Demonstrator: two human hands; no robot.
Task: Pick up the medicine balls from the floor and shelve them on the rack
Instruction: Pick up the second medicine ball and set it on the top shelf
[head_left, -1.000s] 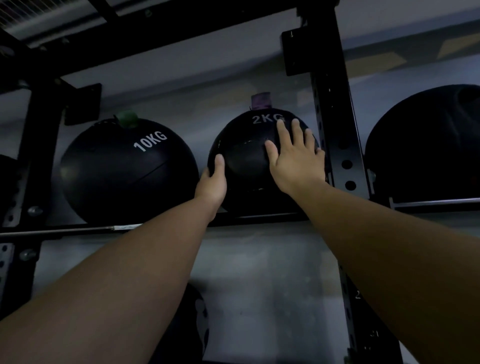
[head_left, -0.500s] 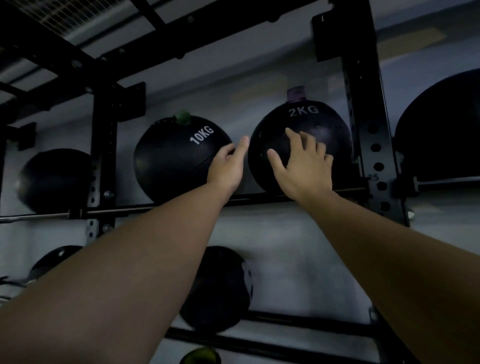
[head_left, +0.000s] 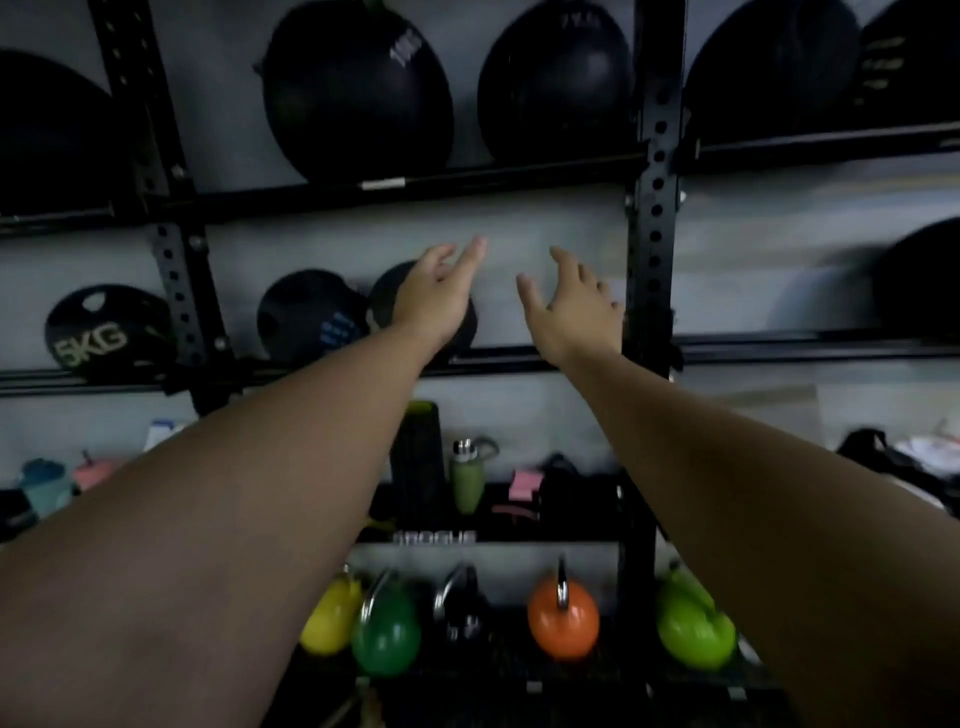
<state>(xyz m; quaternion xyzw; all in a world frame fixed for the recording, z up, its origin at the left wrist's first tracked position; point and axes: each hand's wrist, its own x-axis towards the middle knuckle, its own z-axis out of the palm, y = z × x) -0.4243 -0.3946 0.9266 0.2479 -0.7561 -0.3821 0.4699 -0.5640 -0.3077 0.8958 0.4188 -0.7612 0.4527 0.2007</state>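
Left hand (head_left: 434, 301): reaching out at mid-frame, grip spread, holding nothing, overlapping a small dark ball (head_left: 457, 322) on the middle shelf.
Right hand (head_left: 571, 306): hanging just beside it at 3 o'clock, grip spread likewise, empty, apart from every ball.
Medicine balls: two sitting on the top bar of the rack (head_left: 652, 218) at 12 o'clock, a larger one (head_left: 358, 88) and a smaller one (head_left: 556, 83) (lettering too blurred for reading).
5KG ball (head_left: 106, 332): resting on the middle shelf at 9 o'clock.
Kettlebells, lying low at 6 o'clock: yellow (head_left: 332, 618), green (head_left: 387, 634), orange (head_left: 563, 621), lime (head_left: 693, 631).
Green bottle (head_left: 467, 478): standing upright above them.
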